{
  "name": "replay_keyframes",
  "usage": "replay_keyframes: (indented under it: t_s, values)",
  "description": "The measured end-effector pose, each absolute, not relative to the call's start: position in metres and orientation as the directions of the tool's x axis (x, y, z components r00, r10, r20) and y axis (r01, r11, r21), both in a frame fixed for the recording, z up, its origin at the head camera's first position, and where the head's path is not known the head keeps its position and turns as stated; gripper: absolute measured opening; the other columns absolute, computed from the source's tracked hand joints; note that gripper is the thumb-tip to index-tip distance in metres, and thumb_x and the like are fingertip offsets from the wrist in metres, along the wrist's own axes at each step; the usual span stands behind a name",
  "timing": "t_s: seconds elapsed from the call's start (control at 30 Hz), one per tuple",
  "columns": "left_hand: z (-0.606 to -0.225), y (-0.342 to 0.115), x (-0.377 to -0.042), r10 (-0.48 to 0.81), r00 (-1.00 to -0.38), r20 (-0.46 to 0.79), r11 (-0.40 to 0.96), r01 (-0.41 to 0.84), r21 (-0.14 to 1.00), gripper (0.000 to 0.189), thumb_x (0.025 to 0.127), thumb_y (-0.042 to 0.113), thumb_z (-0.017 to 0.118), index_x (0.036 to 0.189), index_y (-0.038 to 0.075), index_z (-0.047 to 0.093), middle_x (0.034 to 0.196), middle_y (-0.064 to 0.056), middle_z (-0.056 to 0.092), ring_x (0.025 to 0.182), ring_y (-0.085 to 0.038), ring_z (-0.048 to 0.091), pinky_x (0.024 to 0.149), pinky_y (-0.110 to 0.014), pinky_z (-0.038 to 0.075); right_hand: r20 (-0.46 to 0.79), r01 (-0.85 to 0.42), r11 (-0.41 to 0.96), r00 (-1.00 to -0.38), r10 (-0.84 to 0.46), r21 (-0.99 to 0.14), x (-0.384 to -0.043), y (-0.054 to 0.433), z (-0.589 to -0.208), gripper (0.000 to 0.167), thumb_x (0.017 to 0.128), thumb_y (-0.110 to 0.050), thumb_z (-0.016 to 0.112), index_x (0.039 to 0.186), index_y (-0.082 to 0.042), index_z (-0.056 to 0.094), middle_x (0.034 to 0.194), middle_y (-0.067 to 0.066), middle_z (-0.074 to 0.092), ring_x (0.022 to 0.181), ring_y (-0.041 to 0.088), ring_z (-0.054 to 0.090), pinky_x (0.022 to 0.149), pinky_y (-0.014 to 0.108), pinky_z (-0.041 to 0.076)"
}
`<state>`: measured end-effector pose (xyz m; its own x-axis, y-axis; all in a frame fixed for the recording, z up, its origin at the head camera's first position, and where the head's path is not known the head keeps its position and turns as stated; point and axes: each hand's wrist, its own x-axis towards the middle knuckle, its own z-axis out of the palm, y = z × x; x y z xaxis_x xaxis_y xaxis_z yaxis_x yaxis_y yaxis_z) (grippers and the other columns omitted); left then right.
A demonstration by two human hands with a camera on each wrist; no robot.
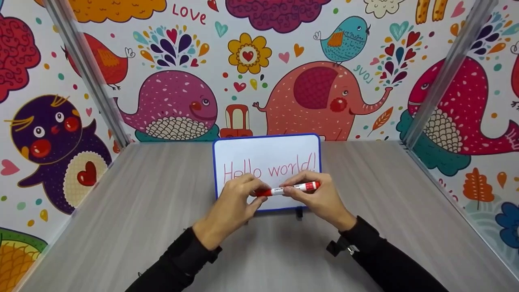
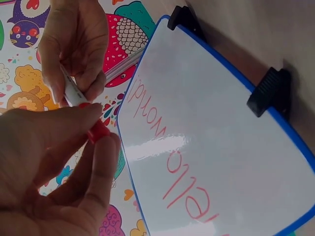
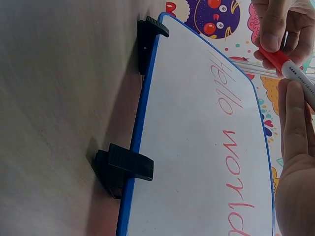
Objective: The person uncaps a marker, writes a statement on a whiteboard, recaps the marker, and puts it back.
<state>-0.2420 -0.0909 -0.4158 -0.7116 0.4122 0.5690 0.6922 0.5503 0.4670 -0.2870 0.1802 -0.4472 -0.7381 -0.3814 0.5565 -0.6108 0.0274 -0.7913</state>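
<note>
A red-and-white whiteboard marker (image 1: 278, 190) lies nearly level in front of the whiteboard (image 1: 259, 152), held between both hands. My left hand (image 1: 231, 199) pinches its red cap (image 2: 98, 131) between thumb and fingers. Around the white barrel (image 3: 301, 78), toward the red tail end, the right hand (image 1: 324, 198) grips with thumb and fingertips. The cap meets the barrel. "Hello world!" stands in red handwriting on the blue-framed board, its start partly covered by the left hand in the head view.
Black clip feet (image 3: 129, 162) grip the board's lower edge and prop it tilted on the grey wood-grain table (image 1: 162, 174). Behind rises a wall (image 1: 247, 24) printed with cartoon animals. Metal corner posts (image 1: 87, 73) stand at the sides.
</note>
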Motion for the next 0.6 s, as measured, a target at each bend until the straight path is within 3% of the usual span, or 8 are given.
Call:
replay_keyframes:
  t_s: [0.47,0.6]
  values:
    - [-0.416,-0.093,-0.241,0.402,-0.713,0.574,0.518,0.694,0.499,0.019,0.099,0.0,0.091,0.116,0.007,0.089,0.109,-0.009,0.085,0.099,-0.022,0.083,0.09,-0.036,0.075,0.535,-0.64,0.149,-0.729,-0.427,-0.754,-0.286,0.19,-0.441,0.024,0.097,-0.001,0.094,0.117,-0.014,0.091,0.111,0.009,0.089,0.093,0.017,0.081,0.082,0.03,0.074]
    - [-0.416,-0.094,-0.24,0.406,-0.719,0.564,0.505,0.691,0.517,0.02,0.099,-0.001,0.09,0.118,0.006,0.089,0.11,-0.009,0.085,0.1,-0.022,0.084,0.089,-0.032,0.075,0.531,-0.652,0.164,-0.717,-0.452,-0.74,-0.286,0.191,-0.44,0.023,0.097,-0.003,0.094,0.117,-0.015,0.091,0.112,0.007,0.09,0.098,0.018,0.084,0.086,0.032,0.075]
